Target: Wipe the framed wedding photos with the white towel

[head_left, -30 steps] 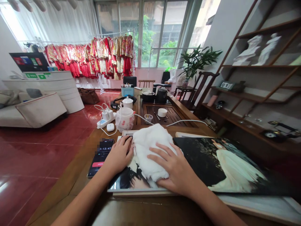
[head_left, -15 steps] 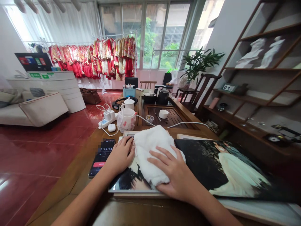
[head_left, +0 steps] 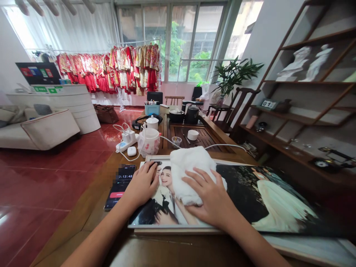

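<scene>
My right hand [head_left: 208,196] lies with fingers spread over a bunched white cloth [head_left: 191,167], pressing it onto a glossy framed photo [head_left: 167,218] of a couple. Its thumb rests beside the cloth's near edge. My left hand [head_left: 143,183] is laid flat near the photo's left edge, fingers stretched out and holding nothing. To the right of that photo, a second large photo print [head_left: 280,200] shows a pale gown on a dark ground. A phone [head_left: 121,189] with a running timer lies left of my left hand.
Behind the photos stand a plastic-wrapped container [head_left: 149,141], a lidded white mug [head_left: 152,123], a small white bowl [head_left: 193,135] on a tea tray [head_left: 214,139], and a power strip [head_left: 126,141]. A white cable [head_left: 225,145] crosses the table. Wooden shelves [head_left: 311,82] rise at the right.
My right hand has slid the white cloth rightward across the photo, uncovering more of the pictured couple. My left hand has stayed in place.
</scene>
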### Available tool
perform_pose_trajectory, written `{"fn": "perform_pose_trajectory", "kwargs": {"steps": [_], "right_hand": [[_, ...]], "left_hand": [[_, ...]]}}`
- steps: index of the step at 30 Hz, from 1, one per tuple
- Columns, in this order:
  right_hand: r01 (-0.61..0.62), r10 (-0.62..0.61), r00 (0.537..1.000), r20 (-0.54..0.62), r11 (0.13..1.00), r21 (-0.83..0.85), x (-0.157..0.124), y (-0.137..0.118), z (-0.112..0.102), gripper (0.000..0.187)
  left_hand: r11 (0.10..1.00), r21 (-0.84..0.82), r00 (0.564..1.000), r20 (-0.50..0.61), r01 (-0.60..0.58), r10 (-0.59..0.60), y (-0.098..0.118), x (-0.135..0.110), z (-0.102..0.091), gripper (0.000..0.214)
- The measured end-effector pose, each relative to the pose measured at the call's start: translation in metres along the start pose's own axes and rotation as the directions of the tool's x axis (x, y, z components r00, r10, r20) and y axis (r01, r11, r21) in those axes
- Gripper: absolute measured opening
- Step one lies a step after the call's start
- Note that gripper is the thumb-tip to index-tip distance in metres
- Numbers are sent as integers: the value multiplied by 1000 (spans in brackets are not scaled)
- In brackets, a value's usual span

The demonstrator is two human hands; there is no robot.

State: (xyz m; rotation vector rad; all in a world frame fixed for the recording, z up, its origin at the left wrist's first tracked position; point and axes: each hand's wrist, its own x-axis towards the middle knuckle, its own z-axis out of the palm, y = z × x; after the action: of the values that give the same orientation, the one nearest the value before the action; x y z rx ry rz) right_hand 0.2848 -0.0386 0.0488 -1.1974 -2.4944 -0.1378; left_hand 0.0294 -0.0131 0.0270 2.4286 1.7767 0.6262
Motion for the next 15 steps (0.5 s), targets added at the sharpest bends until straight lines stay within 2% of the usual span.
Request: {"fn": "perform_pose_trajectory", "kwargs": {"steps": [5, 8, 15], "right_hand": [[106, -111, 991, 78, 992, 72, -2, -14, -2, 57], [127, -137, 985, 100, 987, 102, -2, -17, -5, 55], [-23, 22, 999, 30, 999, 30, 1, -4, -6, 51]], "left_hand": [[1000, 7, 1000, -2, -13, 13, 0, 0, 0, 43], [999, 7, 999, -6, -31, 31, -1, 1, 0, 43], [1000, -14, 1000, -3, 9, -9, 0, -1, 0, 43]]}}
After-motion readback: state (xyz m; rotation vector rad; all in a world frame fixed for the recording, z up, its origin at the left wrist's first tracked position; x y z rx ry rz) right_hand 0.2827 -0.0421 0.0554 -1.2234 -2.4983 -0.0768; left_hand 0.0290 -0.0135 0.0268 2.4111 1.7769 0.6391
